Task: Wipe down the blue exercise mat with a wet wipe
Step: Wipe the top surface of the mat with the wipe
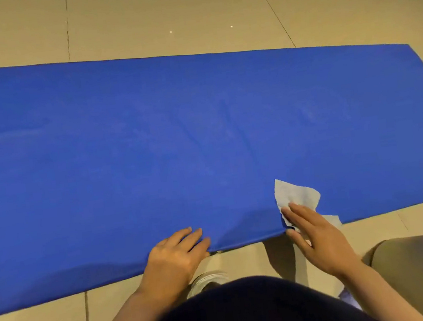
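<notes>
Wiping near edge of mat [202,135]. Right hand [316,238], fingers flat, presses wipe [294,195]; left hand [175,257], flat, steadies mat. Next, probably: sweep wipe toward far side.

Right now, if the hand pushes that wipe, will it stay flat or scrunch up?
Probably scrunch. The wipe already looks creased and thin, so it is likely floppy and light. The right hand presses it flat with straight fingers, which should help it slide along the mat rather than bunch.
</notes>
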